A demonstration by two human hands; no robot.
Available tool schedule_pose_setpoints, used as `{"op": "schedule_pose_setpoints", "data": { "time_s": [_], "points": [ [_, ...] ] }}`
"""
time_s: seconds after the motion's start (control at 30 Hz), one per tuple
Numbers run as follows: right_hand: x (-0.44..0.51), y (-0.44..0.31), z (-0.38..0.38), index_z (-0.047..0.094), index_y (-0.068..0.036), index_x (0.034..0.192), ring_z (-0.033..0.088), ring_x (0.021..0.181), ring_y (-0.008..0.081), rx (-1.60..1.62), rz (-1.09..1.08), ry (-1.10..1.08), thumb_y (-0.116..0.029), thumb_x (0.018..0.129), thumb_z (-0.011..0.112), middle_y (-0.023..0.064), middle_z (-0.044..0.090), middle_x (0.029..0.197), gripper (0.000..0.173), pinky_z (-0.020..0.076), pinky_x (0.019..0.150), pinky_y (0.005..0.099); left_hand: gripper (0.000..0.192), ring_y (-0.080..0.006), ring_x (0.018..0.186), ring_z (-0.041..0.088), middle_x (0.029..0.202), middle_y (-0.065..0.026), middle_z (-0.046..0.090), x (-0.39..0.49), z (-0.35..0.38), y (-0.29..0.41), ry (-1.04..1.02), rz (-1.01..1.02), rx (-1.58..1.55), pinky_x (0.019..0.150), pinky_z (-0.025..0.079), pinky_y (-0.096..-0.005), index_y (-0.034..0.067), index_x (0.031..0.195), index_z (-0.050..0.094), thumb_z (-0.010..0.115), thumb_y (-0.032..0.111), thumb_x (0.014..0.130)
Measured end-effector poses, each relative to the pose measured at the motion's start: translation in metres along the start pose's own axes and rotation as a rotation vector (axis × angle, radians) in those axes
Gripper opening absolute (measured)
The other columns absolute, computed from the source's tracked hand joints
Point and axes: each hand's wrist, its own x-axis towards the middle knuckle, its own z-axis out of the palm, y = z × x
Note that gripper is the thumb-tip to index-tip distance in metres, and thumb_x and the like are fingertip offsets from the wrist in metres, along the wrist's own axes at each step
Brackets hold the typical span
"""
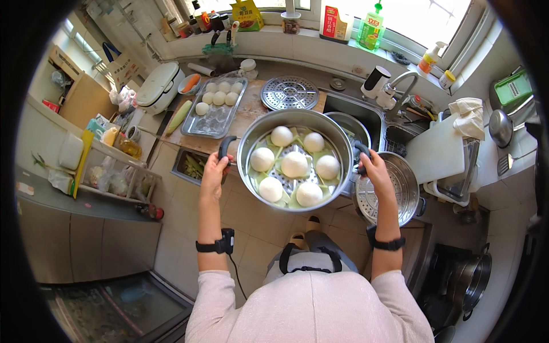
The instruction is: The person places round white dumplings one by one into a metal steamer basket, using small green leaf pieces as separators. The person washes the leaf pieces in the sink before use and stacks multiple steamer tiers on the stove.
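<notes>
A round metal steamer tier [241, 171] is held up in front of me, between my two hands. My left hand [215, 170] grips its black left handle [226, 147]; my right hand [374, 169] is closed on the black right handle [361, 150]. Inside, several white dough balls [294, 164] sit apart on pale green leaf pieces over the perforated base. Behind it on the wooden board, a metal tray [210, 124] bears more dough balls [219, 98]. A perforated steamer plate [290, 92] lies to the tray's right. An empty steamer tier [364, 195] stands partly behind my right forearm.
The sink [375, 115] with its faucet [405, 90] is at the back right, a metal basin [360, 124] in it. A white cutting board [437, 154] leans at the right. Beyond it, a pot [474, 278] stands on the stove. A drawer [182, 169] with green husks is open at the left.
</notes>
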Motion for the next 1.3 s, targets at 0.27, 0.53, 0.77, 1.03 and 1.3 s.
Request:
{"op": "schedule_pose_setpoints", "data": {
  "time_s": [0.27, 0.53, 0.77, 1.03, 1.3],
  "points": [
    [0.122, 0.002, 0.026, 0.053, -0.002, 0.104, 0.052, 0.064, 0.0100, -0.008, -0.040, 0.024, -0.026, 0.086, 0.053, 0.0034, 0.054, 0.073, 0.029, 0.0456, 0.045, 0.0241, 0.014, -0.0057, 0.074, 0.052, 0.090, 0.0010, 0.060, 0.099, 0.003, 0.012, 0.067, -0.009, -0.009, 0.065, 0.041, -0.0202, 0.010, 0.100, 0.053, 0.051, 0.010, 0.086],
    [0.211, 0.007, 0.037, 0.052, -0.005, 0.106, 0.051, 0.058, 0.0092, -0.044, 0.043, 0.163, -0.027, 0.086, 0.051, 0.0016, 0.053, 0.070, 0.030, 0.0433, 0.046, 0.0234, 0.015, -0.0063, 0.076, 0.057, 0.089, -0.0002, 0.062, 0.222, 0.025, -0.016, 0.024, -0.083, -0.007, 0.060, 0.043, -0.0190, 0.009, 0.101, 0.051, 0.050, 0.007, 0.086],
    [0.283, 0.033, 0.048, 0.050, -0.004, 0.113, 0.054, 0.055, 0.0117, -0.089, 0.130, 0.335, -0.026, 0.087, 0.048, 0.0033, 0.055, 0.068, 0.034, 0.0443, 0.044, 0.0259, 0.013, -0.0094, 0.071, 0.056, 0.086, -0.0027, 0.061, 0.307, 0.046, -0.041, -0.036, -0.192, -0.068, 0.060, 0.044, -0.0206, 0.006, 0.097, 0.055, 0.050, 0.005, 0.086],
    [0.326, 0.053, 0.057, 0.048, -0.007, 0.117, 0.053, 0.057, 0.0109, -0.110, 0.268, 0.423, -0.026, 0.089, 0.043, 0.0018, 0.053, 0.069, 0.034, 0.0437, 0.046, 0.0257, 0.015, -0.0093, 0.079, 0.057, 0.093, -0.0028, 0.061, 0.367, 0.056, -0.056, -0.094, -0.221, -0.034, 0.062, 0.045, -0.0214, 0.008, 0.102, 0.049, 0.048, 0.005, 0.087],
    [0.332, 0.058, 0.070, 0.045, -0.001, 0.120, 0.057, 0.085, 0.0341, -0.348, 0.196, 0.614, -0.030, 0.086, 0.048, 0.0208, 0.059, 0.093, 0.045, 0.0461, 0.074, 0.0418, 0.029, -0.0096, 0.087, 0.054, 0.099, -0.0021, 0.057, 0.367, 0.056, -0.046, -0.086, -0.228, -0.014, 0.066, 0.044, -0.0240, 0.007, 0.113, 0.044, 0.052, 0.010, 0.086]
  ]
}}
